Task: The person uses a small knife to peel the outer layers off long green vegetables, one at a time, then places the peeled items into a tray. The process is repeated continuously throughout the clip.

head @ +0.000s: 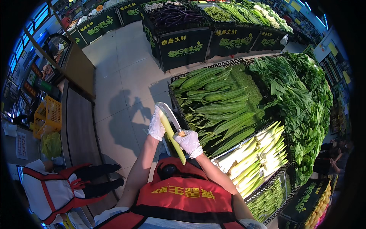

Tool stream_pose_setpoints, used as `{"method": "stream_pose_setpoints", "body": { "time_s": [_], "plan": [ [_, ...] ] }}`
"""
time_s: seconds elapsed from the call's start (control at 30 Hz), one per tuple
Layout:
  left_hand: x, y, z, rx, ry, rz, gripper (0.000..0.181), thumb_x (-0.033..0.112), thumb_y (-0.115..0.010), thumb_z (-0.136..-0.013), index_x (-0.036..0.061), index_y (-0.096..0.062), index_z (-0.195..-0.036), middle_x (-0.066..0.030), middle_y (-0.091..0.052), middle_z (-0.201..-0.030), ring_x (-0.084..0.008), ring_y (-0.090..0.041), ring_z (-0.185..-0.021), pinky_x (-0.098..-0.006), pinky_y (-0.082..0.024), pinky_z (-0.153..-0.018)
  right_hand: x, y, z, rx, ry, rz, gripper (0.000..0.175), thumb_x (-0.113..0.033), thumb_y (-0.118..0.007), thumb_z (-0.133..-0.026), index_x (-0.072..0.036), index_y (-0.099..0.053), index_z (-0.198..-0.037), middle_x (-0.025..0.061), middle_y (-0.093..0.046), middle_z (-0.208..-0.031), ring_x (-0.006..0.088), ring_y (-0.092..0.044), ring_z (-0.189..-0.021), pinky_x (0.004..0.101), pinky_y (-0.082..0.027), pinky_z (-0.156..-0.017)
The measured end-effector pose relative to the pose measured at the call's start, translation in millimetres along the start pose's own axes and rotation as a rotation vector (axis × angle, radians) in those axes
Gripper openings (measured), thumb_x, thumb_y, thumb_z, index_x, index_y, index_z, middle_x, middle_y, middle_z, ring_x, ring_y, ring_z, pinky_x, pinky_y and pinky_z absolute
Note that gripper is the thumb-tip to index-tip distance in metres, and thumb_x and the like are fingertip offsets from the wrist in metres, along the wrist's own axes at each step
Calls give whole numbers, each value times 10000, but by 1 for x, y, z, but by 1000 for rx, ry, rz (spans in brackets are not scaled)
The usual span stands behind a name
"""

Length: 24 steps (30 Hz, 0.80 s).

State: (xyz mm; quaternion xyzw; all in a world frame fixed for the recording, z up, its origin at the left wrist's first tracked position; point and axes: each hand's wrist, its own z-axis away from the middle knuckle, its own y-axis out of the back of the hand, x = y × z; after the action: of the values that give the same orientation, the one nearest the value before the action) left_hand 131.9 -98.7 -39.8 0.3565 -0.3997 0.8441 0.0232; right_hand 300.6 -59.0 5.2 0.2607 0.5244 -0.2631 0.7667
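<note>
My left hand (156, 126), in a white glove, grips the upper end of a long pale-green vegetable stalk (170, 133). The stalk slants down towards my red apron (183, 191). My right hand (190, 144), also gloved, is closed around the wooden handle of a curved knife (172, 116). The steel blade arcs up beside the stalk, its tip end close to my left fingers; whether it touches the stalk I cannot tell. Similar pale stalks (257, 159) lie piled in a display tray to my right. Ridged green luffa gourds (226, 107) fill the bin beyond them.
Leafy greens (288, 83) are heaped farther right, and green beans (270, 197) lie nearest me. Across the tiled aisle (114, 77) stands a stall of eggplants (178, 15). On the left are a counter (81, 126), a yellow basket (48, 116) and another person in an apron (54, 186).
</note>
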Motion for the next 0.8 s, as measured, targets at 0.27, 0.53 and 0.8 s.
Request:
{"method": "stream_pose_setpoints", "body": {
  "time_s": [0.27,0.53,0.8],
  "plan": [
    [49,7,7,-99,-39,85,598,533,-490,-940,-43,-516,-1099,7,-440,-727,-83,-426,-600,-213,-412,-547,-9,31,-2,28,-96,-99,168,-157,-678,-861,0,-708,-912,41,-677,-686,36,-428,-402,207,-331,-362],
    [13,-13,16,-193,-23,-131,492,438,-433,-989,-18,-555,-1128,-5,-513,-768,-109,-532,-638,-258,-483,-584,-21,-19,-8,10,163,76,236,-230,-706,-720,1,-662,-749,148,-600,-579,237,-580,-476,330,-490,-525],
    [15,-15,21,-163,-10,-166,485,466,-448,-979,28,-545,-1164,-34,-567,-856,-117,-548,-674,-271,-495,-581,-24,-18,-9,158,202,264,205,-207,-686,-685,-4,-656,-700,207,-591,-606,341,-600,-550,364,-486,-551]
  ]
}}
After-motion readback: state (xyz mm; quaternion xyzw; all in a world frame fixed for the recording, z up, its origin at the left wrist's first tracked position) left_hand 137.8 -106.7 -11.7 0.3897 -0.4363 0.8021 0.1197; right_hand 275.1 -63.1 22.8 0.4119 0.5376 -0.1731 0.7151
